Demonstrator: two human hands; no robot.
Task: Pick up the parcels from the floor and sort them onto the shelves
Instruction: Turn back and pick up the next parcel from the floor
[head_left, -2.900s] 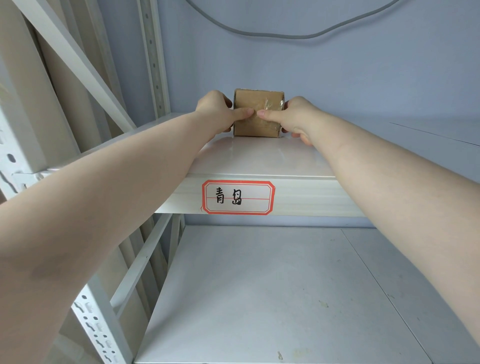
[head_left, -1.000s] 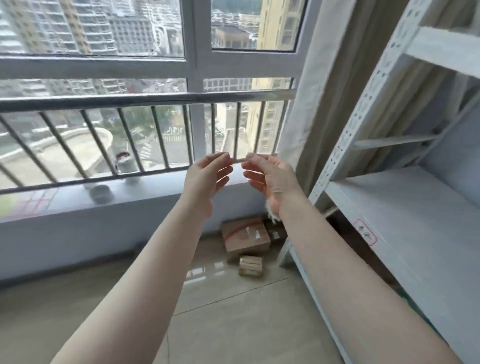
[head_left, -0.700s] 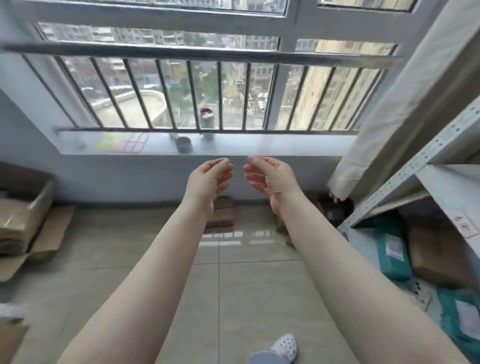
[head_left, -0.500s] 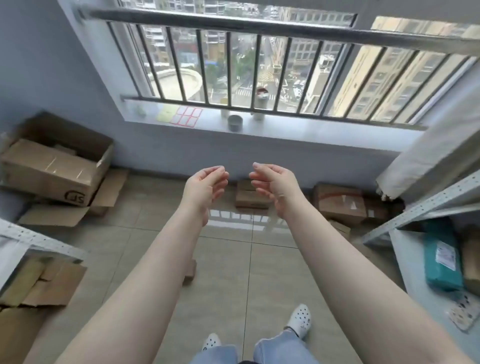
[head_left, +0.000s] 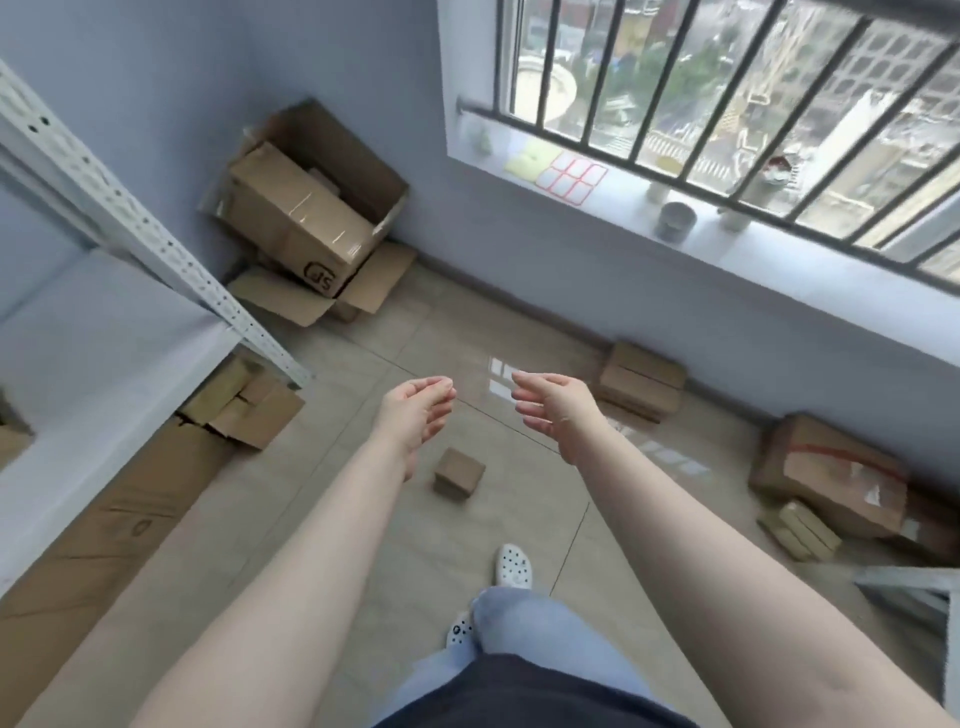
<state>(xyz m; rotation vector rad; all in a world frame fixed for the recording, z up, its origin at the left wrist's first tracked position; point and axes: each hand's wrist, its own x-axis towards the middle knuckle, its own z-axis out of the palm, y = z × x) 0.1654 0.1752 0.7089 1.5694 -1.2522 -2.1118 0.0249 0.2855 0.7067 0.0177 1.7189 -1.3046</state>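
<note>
Parcels lie scattered over the tiled floor (head_left: 457, 561), and the nearest, a small brown carton (head_left: 459, 474), sits just below and between the two outstretched hands, at about 12 o'clock from the white shoe (head_left: 514, 566). It looks like plain stiff cardboard, cube-like and probably light; I'd judge one hand could lift it, fingers on two opposite side faces, though both hands on either side would be the surer hold. The left hand (head_left: 415, 415) hangs loosely curled with the palm turned inward, holding nothing; the right hand (head_left: 556, 410) is likewise slack and empty, fingers pointing toward the other. Neither touches the carton. Further off, at 1 o'clock against the wall under the window, sits a flat box (head_left: 641, 379), and at 3 o'clock a bigger taped box (head_left: 831, 473) with a small pale packet (head_left: 800, 527) just beside it; the taped one looks bulkier and likely wants two hands under its ends. The tiles are glossy and throw back the window light, so a carton could slide if nudged rather than gripped. At 10 o'clock a large open box (head_left: 306, 218) leans in the corner on flattened cardboard. A white shelf (head_left: 93, 332) with a perforated post stands at 9 o'clock, more flattened cardboard beneath it. The barred window (head_left: 727, 98) fills the upper right, small pots on its sill.
</note>
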